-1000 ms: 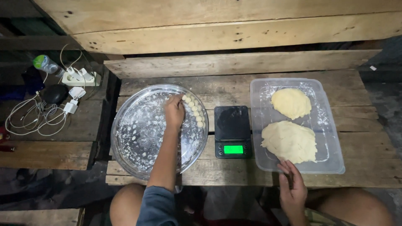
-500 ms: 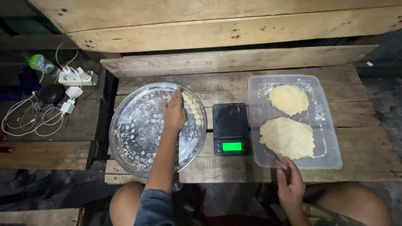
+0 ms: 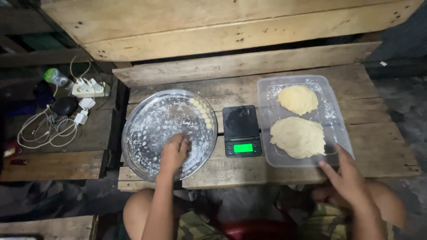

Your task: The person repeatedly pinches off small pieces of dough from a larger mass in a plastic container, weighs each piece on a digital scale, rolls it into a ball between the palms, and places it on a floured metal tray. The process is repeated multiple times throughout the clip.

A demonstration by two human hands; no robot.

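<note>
On the wooden table's left half [image 3: 222, 91], lying flat in a floured round metal tray [image 3: 133, 133], with the left hand [image 3: 174, 151] resting inside near its front rim, fingers curled loosely and holding nothing that can be made out. Curving along the tray's far right rim, a row of small dough balls [image 3: 201, 113], its long axis running from the back edge toward the black scale [image 3: 241, 130] at centre. Hovering at the front right corner of the clear plastic container [image 3: 267, 89] of two dough slabs [image 3: 297, 137], the right hand [image 3: 349, 175], fingers spread wide and empty.
</note>
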